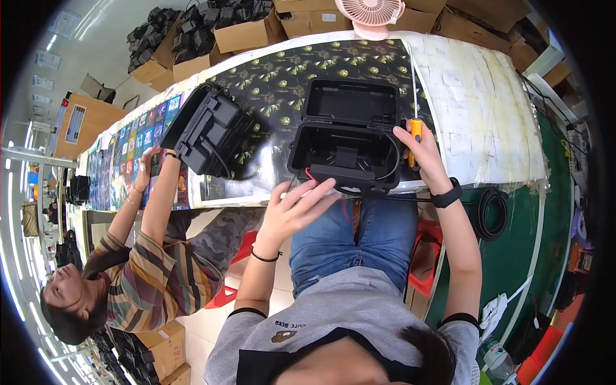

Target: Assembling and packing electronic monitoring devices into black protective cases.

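Your right hand's (425,151) clutching a screwdriver (416,128) beside the box (348,136) on the table (475,115), left hand (292,212) half-curled out front, can't tell if holding anything, so tugging could loosen the red wire (310,175).

Single view here — a head-worn fisheye looking steeply down, wearer's grey shirt (353,308) around 6 o'clock, worktable (475,109) toward 12. It's pretty close to the open black box (350,120) (yep, straight edges bow near the rim).
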`<state>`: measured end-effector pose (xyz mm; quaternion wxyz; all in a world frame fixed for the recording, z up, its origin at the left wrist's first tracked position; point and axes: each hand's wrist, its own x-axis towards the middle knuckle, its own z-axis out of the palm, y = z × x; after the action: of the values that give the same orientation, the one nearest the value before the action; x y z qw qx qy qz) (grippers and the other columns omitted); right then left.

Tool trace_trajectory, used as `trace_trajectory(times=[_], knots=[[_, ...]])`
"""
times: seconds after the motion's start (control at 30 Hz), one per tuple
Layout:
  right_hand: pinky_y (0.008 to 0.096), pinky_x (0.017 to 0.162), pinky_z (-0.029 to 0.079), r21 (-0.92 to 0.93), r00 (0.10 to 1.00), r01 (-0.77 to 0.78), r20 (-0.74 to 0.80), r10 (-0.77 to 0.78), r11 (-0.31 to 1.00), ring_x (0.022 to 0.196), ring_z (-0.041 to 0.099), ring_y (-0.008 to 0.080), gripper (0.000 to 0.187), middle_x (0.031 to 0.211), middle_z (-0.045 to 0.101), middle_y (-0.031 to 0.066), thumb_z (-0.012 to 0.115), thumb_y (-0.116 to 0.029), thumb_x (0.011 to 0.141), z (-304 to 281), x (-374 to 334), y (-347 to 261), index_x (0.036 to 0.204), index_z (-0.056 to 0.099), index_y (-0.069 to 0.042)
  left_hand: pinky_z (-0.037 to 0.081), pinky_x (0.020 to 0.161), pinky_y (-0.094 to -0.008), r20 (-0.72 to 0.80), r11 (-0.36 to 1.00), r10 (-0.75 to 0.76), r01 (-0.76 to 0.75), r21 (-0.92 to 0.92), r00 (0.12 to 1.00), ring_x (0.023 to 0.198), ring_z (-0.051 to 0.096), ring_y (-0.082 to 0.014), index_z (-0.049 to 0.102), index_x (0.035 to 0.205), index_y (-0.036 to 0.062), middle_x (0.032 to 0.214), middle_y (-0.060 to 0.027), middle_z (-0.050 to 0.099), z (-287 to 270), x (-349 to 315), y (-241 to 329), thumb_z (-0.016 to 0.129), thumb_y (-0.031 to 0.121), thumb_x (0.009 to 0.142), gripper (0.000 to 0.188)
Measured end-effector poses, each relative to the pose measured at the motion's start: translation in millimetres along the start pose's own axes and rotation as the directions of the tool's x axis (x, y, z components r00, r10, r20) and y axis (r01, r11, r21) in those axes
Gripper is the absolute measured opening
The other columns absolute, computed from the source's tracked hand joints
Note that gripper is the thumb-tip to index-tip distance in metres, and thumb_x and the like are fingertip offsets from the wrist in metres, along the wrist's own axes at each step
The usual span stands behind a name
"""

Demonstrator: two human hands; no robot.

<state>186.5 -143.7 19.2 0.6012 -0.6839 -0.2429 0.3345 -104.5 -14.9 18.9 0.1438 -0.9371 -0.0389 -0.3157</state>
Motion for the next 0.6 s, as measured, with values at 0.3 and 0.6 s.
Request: trace_trajectory(times=[0.3, 0.6], knots=[[0.0211, 0.057, 0.044, 0.059, 0.999, -0.028, -0.014, 0.029, 0.998, 0.071, 0.051, 0.0038, 0.035, 0.082, 0.050, -0.0054, 0.079, -0.033, 0.087, 4, -2, -3, 0.095, 0.050, -0.015, 0.047, 0.095, -0.0362, -0.067, 0.994, 0.014, -0.020, -0.103, 0.998, 0.115, 0.051, -0.0159, 0.074, 0.107, 0.0290, 0.123, 0.0080, 0.061, 23, -20, -4, 0.074, 0.024, 0.079, 0.029], [0.0211, 0.058, 0.045, 0.051, 0.999, -0.042, -0.002, 0.042, 0.998, 0.071, 0.051, 0.0044, 0.037, 0.084, 0.049, -0.0046, 0.080, -0.034, 0.086, 0, 0, 0, 0.096, 0.049, -0.015, 0.049, 0.072, -0.0352, -0.153, 0.821, -0.553, 0.504, -0.270, 0.819, 0.083, 0.059, -0.0253, 0.075, 0.115, 0.0164, 0.092, -0.0061, 0.059, -8, 34, -5, 0.076, 0.004, 0.074, 0.042]])
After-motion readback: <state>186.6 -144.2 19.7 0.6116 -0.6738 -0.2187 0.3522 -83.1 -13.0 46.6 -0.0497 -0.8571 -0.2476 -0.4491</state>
